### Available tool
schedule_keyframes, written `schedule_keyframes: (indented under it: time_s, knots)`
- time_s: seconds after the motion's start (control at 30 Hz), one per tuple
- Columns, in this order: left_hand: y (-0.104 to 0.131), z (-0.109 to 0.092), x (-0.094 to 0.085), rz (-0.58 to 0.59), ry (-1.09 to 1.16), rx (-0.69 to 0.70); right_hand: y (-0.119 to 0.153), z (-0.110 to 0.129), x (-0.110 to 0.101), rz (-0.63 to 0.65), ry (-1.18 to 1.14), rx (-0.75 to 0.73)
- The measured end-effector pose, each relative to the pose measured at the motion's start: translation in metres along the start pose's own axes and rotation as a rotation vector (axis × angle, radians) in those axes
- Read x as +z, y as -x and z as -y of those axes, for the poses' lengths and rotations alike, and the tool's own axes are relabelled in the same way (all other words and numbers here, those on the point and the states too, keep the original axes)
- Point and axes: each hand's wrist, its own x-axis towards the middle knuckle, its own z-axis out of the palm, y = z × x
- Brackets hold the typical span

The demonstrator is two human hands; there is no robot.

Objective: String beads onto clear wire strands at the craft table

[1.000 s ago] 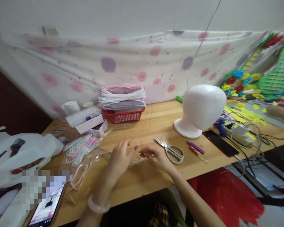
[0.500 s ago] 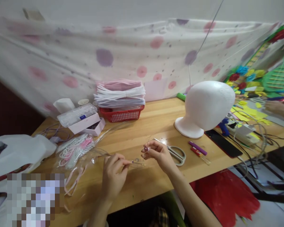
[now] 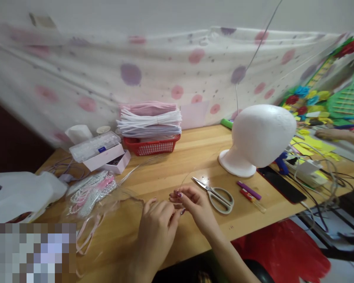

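My right hand (image 3: pixel 199 206) pinches a thin wire (image 3: pixel 183 181), whose free end curves up above the fingers. My left hand (image 3: pixel 157 226) has come up against it, thumb and fingertips closed on the same fine work. What exactly lies between the fingertips is mostly hidden and too small to tell. Just right of my right hand lie scissors (image 3: pixel 220 198) with pale grey handles, their blades slightly apart. Loose strands of thin wire (image 3: pixel 135 169) lie on the table beyond my left hand.
Farther back stand a red basket (image 3: pixel 155 147) stacked with pipe cleaners (image 3: pixel 150 120) and a white foam head (image 3: pixel 258 135). A bag of bead strings (image 3: pixel 93 192) and boxes (image 3: pixel 103 155) are at left. A phone (image 3: pixel 281 184), purple stick (image 3: pixel 249 190) and a co-worker's hand (image 3: pixel 327 134) are at right.
My left hand has moved right and its fingertips now meet those of my right hand. The small clear piece that hung between the hands is now covered by the fingers.
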Motion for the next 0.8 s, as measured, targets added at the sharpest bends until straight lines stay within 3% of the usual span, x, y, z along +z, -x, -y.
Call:
schedule_keyframes:
  time_s: [0.13, 0.23, 0.33, 0.47, 0.63, 0.8]
  knots:
    - [-0.002, 0.009, 0.001, 0.102, 0.123, -0.036, 0.008, -0.006, -0.007, 0.028, 0.024, 0.031]
    - [-0.004, 0.009, 0.001, 0.121, 0.112, -0.055, 0.016, -0.013, -0.011, 0.031, 0.088, -0.077]
    - [-0.004, 0.007, 0.003, 0.067, 0.076, -0.026, 0.02, -0.022, -0.009, -0.051, 0.219, -0.217]
    - [0.004, 0.008, -0.001, -0.068, 0.038, 0.092, 0.014, -0.027, -0.001, -0.186, 0.222, -0.293]
    - [0.025, 0.015, -0.033, -0.233, 0.166, 0.17, -0.008, -0.019, -0.003, -0.307, 0.252, -0.375]
    - [0.054, 0.017, -0.072, -0.277, 0.161, 0.16, -0.039, -0.011, -0.018, -0.445, 0.204, -0.397]
